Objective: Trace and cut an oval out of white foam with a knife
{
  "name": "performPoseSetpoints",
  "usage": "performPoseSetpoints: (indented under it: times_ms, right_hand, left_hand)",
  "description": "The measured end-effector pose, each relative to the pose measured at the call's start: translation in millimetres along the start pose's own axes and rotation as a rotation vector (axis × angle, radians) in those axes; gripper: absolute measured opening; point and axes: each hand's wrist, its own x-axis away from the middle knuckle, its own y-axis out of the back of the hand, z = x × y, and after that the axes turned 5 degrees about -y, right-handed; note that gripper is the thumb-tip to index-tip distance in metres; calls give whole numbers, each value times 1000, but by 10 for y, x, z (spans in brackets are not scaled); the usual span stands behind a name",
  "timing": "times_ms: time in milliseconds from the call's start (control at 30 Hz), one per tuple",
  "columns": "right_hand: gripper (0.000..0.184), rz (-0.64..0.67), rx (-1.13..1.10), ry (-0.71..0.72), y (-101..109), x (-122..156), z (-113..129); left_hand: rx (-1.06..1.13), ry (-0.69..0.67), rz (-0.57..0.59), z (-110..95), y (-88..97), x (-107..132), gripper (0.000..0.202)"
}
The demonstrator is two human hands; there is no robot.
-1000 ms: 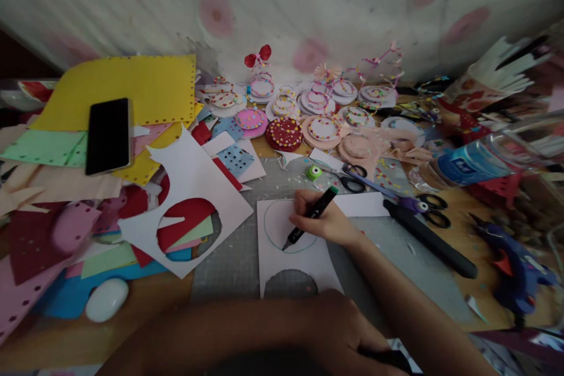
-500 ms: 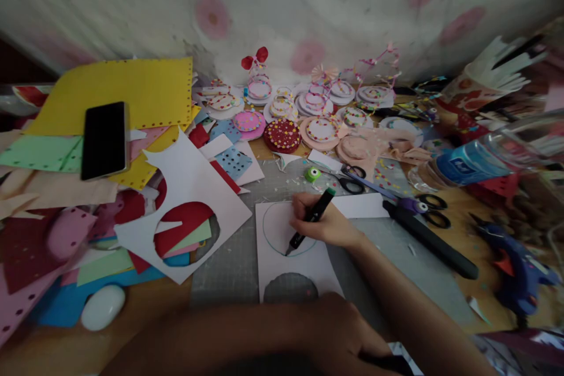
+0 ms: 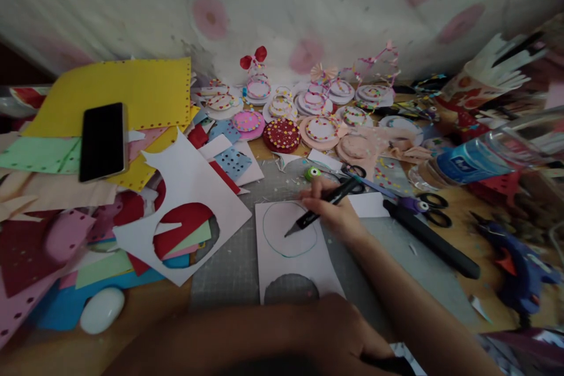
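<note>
R hand (image 3: 335, 211) pinches black marker pen (image 3: 324, 210) over white paper sheet (image 3: 318, 273); teal circle outline (image 3: 291, 256) looks closed, uncut. L hand (image 3: 348, 335) at sheet's near edge, grip unclear.

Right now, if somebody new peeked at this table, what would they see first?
Probably the right hand in the middle, holding a black marker with its tip over a circle drawn on a white sheet. Next comes the big yellow sheet at the back left, with a dark phone lying partly on it. Bright dotted discs sit in a row along the back wall.
</note>
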Motion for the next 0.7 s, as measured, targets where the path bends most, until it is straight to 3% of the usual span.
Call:
performPoseSetpoints:
  times_ms: [100,167,400,700]
  right_hand:
    - [34,-278,-215,43,27,-18,30]
    - [37,-357,-272,47,76,-36,54]
    - [50,-369,-232,23,204,-84,63]
    - [45,-327,-224,26,169,-86,23]
  left_hand:
    - [-22,13,8,1,7,-4,53]
    - [-32,17,18,9,8,-12,53]
    - [-41,4,41,30,5,-30,52]
    - [-36,-13,22,56,-16,-9,55]
